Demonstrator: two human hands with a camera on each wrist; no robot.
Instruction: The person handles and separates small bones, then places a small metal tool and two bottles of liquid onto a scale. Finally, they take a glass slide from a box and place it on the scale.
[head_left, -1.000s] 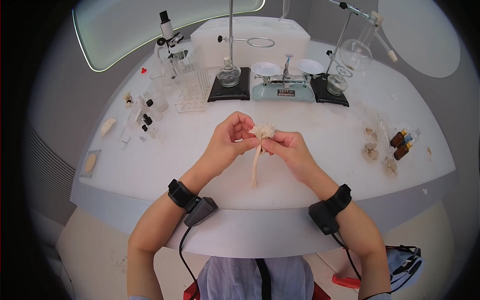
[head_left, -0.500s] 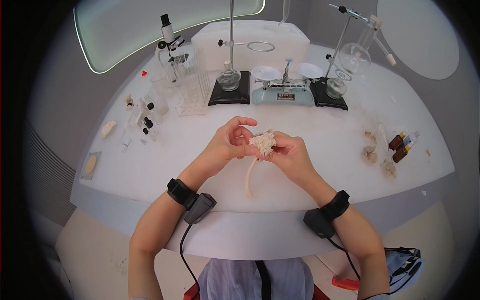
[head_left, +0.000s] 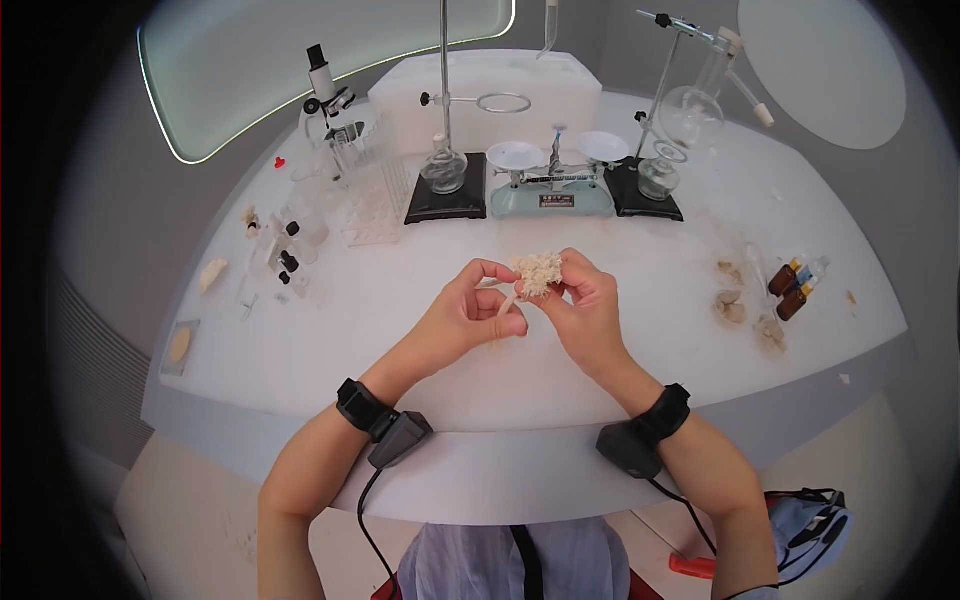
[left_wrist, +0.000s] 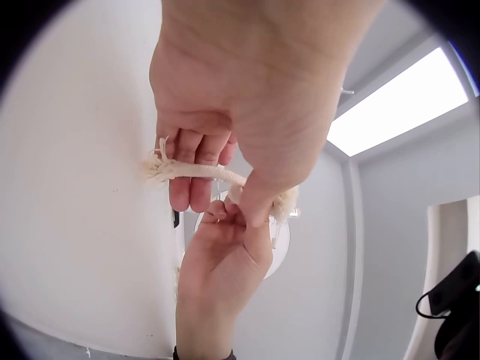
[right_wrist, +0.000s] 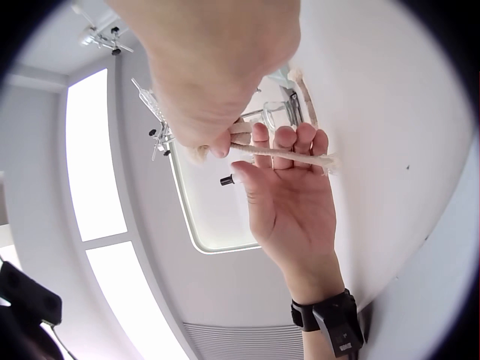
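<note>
Head view: over the white table (head_left: 480, 395), the right hand (head_left: 590, 312) is pinching the cotton cord (head_left: 540, 272) near its fluffy end, and the left hand (head_left: 455, 318) is curving loosely, with its thumb apart. A double-pan balance (head_left: 552, 200) is standing farther back. Left wrist view: the cord is lying across the left fingers (left_wrist: 178, 196); a bright panel (left_wrist: 405, 101) is shining beyond. Right wrist view: a grey wall (right_wrist: 172, 277) is rising behind the left hand.

Beyond 2 hands (head_left: 450, 318) (head_left: 592, 312) are 2 stands (head_left: 470, 198) (head_left: 630, 203), 1 balance (head_left: 550, 203) w/ 2 pans (head_left: 515, 157) (head_left: 603, 148); to their R, 2 brown btls (head_left: 783, 280) (head_left: 792, 305).
</note>
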